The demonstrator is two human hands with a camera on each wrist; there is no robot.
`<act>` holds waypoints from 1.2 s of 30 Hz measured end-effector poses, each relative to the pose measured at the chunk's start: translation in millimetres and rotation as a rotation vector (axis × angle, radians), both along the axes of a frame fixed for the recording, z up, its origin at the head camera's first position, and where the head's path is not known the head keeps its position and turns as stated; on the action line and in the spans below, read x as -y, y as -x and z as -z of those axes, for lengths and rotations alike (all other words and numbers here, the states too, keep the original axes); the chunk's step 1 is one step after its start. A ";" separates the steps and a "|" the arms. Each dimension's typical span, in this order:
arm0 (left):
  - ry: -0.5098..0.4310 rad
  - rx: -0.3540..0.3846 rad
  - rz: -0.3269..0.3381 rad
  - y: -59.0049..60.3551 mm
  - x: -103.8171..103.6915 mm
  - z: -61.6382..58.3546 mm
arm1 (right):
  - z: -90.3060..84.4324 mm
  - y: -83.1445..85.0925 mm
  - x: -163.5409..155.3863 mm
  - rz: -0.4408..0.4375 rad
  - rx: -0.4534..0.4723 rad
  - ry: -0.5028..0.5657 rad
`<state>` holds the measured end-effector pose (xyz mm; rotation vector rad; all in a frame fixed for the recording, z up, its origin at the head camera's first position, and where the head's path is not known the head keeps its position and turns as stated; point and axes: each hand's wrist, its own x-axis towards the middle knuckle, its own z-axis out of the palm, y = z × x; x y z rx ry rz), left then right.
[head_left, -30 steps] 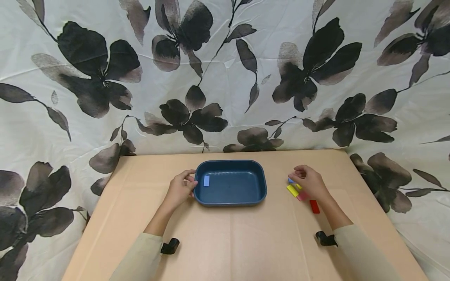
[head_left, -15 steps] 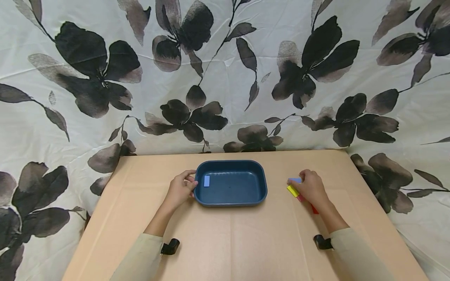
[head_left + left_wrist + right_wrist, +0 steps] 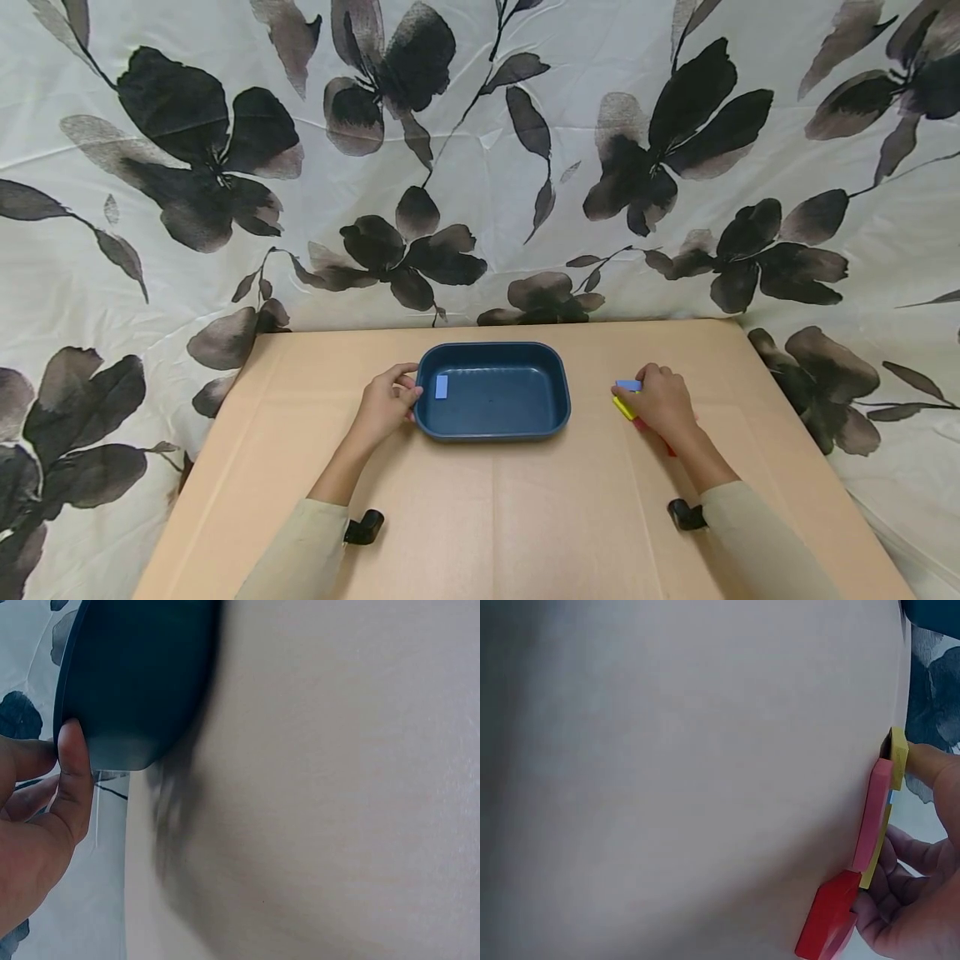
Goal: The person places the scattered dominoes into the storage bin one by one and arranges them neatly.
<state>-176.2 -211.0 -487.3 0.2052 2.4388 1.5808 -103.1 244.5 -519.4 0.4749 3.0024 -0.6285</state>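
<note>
- Coloured flat blocks lie in a small cluster right of centre in the head view: a yellow block (image 3: 622, 407), a blue block (image 3: 627, 385), a pink block (image 3: 874, 817) and a red block (image 3: 826, 916), mostly covered by the right hand (image 3: 662, 402).
- In the right wrist view, at the right edge, the fingers (image 3: 930, 761) curl round the yellow block, with the pink block touching it and the red one just below.
- Left of the cluster, at the middle of the frame, a dark blue tray (image 3: 491, 428) sits on the tan surface (image 3: 480, 517); a pale blue block (image 3: 441, 386) lies inside by its left wall.
- The left hand (image 3: 384, 404) grips the tray's left rim, thumb (image 3: 73, 772) pressed on the edge.
- A floral cloth (image 3: 187, 150) fills the frame behind and around the surface.
</note>
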 end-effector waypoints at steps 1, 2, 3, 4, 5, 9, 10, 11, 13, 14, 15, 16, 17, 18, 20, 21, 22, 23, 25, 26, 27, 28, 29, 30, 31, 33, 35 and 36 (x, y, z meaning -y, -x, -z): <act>0.000 -0.001 0.000 0.1 -0.3 0.0 | -0.4 0.6 -0.3 -0.002 0.002 0.000; -0.001 -0.001 -0.002 0.3 -0.6 0.3 | -0.6 1.4 -0.4 -0.003 0.005 -0.001; -0.002 -0.001 -0.004 0.5 -0.8 0.4 | -0.9 2.1 -0.7 -0.005 0.007 -0.001; -0.001 0.000 -0.006 0.5 -0.8 0.4 | -1.0 3.2 -1.1 -0.004 0.008 0.000; 0.000 -0.002 -0.008 0.7 -0.9 0.6 | -1.1 4.3 -1.5 -0.003 0.011 0.002; 0.000 -0.008 -0.011 1.6 -1.8 1.0 | -2.5 8.0 -2.3 -0.001 0.017 0.011; 0.000 -0.008 -0.011 1.8 -2.2 1.0 | -2.9 9.0 -2.3 0.001 0.014 0.011; -0.002 -0.009 -0.010 2.1 -2.6 1.2 | -3.2 9.6 -2.4 -0.002 0.010 0.008; -0.006 -0.006 -0.013 2.2 -3.7 0.9 | -3.6 10.9 -2.5 -0.005 -0.002 0.001; -0.007 -0.007 -0.013 2.3 -4.2 0.9 | -3.8 11.6 -2.5 -0.007 -0.009 -0.003; -0.008 -0.007 -0.015 2.4 -4.5 0.8 | -4.2 12.1 -2.2 -0.010 -0.016 -0.003; -0.008 -0.009 -0.015 2.4 -4.9 0.7 | -4.5 12.8 -1.6 -0.010 -0.023 0.001; -0.008 -0.011 -0.016 2.5 -5.3 0.7 | -4.9 13.5 -1.1 -0.011 -0.029 0.010; -0.008 -0.014 -0.017 2.6 -5.6 0.7 | -5.3 14.6 -0.5 -0.009 -0.036 0.020; -0.006 -0.018 -0.019 2.6 -6.1 0.9 | -7.4 16.5 1.5 -0.007 -0.049 0.049; -0.006 -0.019 -0.020 2.6 -6.3 1.0 | -8.6 17.4 2.6 -0.006 -0.054 0.070; -0.005 -0.020 -0.021 2.5 -6.3 1.1 | -9.5 18.5 3.5 -0.006 -0.060 0.087; -0.003 -0.020 -0.022 2.5 -6.3 1.6 | -11.0 19.2 4.5 -0.009 -0.063 0.104; -0.001 -0.021 -0.022 2.5 -6.4 2.5 | -13.9 19.9 7.0 -0.019 -0.067 0.134; 0.001 -0.020 -0.021 2.6 -6.4 3.1 | -15.3 20.3 8.5 -0.024 -0.068 0.145; 0.002 -0.021 -0.021 2.6 -6.4 3.6 | -16.5 20.5 10.0 -0.031 -0.071 0.152; 0.002 -0.021 -0.021 2.6 -6.5 3.8 | -17.5 20.8 11.5 -0.041 -0.076 0.153; 0.002 -0.020 -0.023 2.8 -6.5 4.2 | -18.5 21.3 13.3 -0.051 -0.084 0.156; 0.000 -0.021 -0.024 3.0 -6.5 4.5 | -19.3 22.2 14.9 -0.062 -0.096 0.159; 0.000 -0.019 -0.027 3.0 -6.3 4.7 | -20.3 23.0 16.7 -0.073 -0.110 0.160; -0.001 -0.016 -0.032 3.2 -6.2 5.0 | -21.9 25.2 20.1 -0.092 -0.129 0.166; 0.000 -0.011 -0.035 3.4 -6.2 5.6 | -24.2 27.6 23.9 -0.112 -0.143 0.181; 0.001 -0.012 -0.035 3.4 -6.2 5.8 | -25.6 28.8 26.1 -0.121 -0.150 0.190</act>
